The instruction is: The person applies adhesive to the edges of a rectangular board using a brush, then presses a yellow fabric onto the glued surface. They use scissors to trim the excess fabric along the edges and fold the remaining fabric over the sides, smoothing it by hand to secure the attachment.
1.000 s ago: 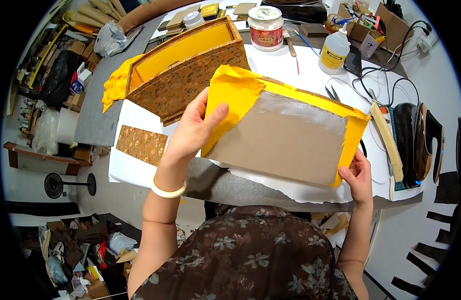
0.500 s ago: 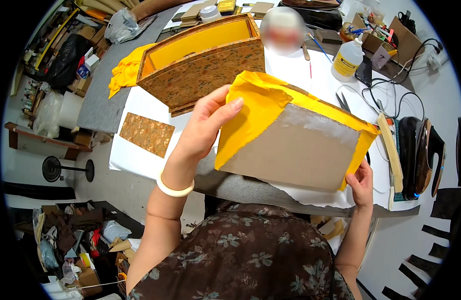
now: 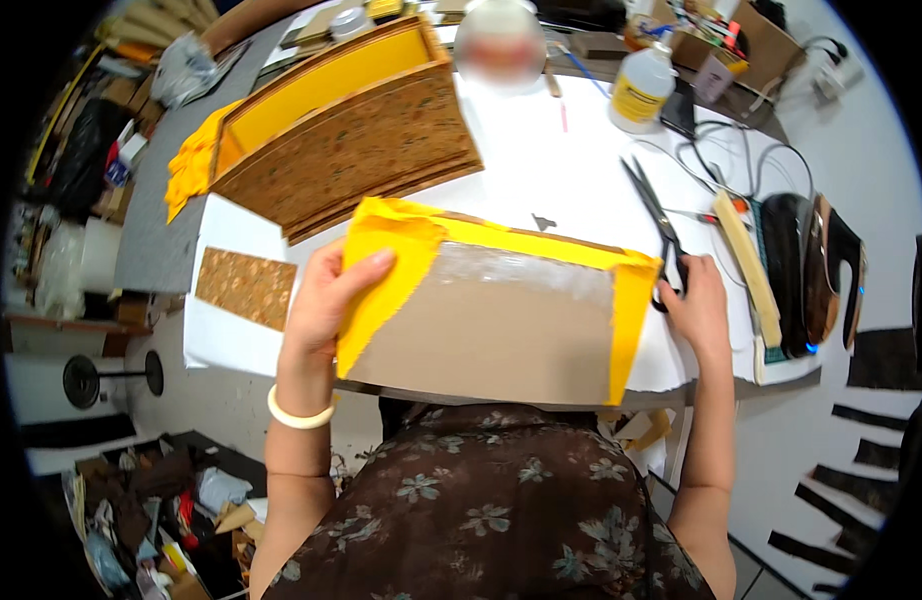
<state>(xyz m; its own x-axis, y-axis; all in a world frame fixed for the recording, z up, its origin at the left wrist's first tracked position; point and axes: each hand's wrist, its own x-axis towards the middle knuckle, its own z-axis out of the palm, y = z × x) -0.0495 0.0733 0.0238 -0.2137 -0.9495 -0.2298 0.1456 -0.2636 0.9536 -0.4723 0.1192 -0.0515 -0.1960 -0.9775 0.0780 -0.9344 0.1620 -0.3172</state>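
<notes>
**Board (image 3: 481, 330) one-handed, scissors (image 3: 665, 226) close by**

Centre frame, only the left hand (image 3: 323, 297) has the board, thumb and fingers closed over its yellow cloth (image 3: 408, 234); a weak pinch could let it tip. Right of centre, the right hand (image 3: 699, 308) curls partway round the scissors' handles, firmness impossible to tell: swung carelessly, they might snag the cloth.

bright, jar (image 3: 500, 42) blurred, edges bent
</notes>
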